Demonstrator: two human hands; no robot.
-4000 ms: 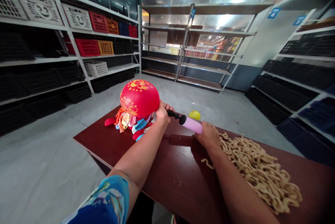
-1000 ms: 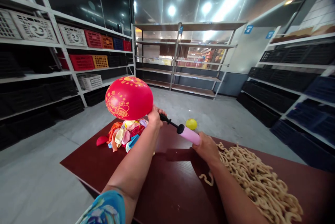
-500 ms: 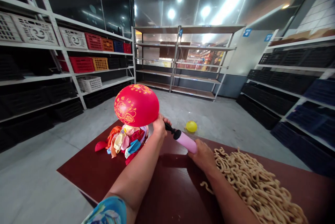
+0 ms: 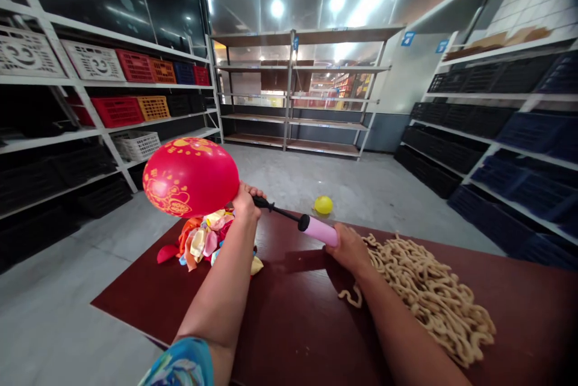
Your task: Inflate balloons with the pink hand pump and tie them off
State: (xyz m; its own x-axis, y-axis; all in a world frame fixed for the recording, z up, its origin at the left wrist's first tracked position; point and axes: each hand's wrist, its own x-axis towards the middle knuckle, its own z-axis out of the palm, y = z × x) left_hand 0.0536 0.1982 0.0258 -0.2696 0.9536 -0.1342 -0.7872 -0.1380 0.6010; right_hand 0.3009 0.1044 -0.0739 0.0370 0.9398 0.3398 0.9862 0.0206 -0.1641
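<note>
An inflated red balloon [image 4: 192, 175] with yellow print points left from my left hand [image 4: 247, 202]. That hand is closed around the balloon's neck and the black nozzle end of a balloon pump; the exact grip on the neck is hidden. My right hand [image 4: 348, 246] is wrapped round the pump's pink barrel [image 4: 320, 230]. Between the two hands the black pump rod [image 4: 285, 212] shows, drawn out of the barrel. Under the red balloon lies a pile of uninflated balloons [image 4: 198, 241] in several colours, partly covered by my left forearm.
The dark red table [image 4: 289, 320] bears a heap of beige cord-like pieces [image 4: 433, 295] on the right. A yellow balloon [image 4: 323, 205] rests on the floor beyond the table. Shelves with crates [image 4: 135, 65] stand left and right; a metal rack [image 4: 289, 97] stands at the back.
My left hand and the red balloon have moved left, away from the right hand. More of the pump's rod now shows, and the balloon looks larger. The view has shifted slightly.
</note>
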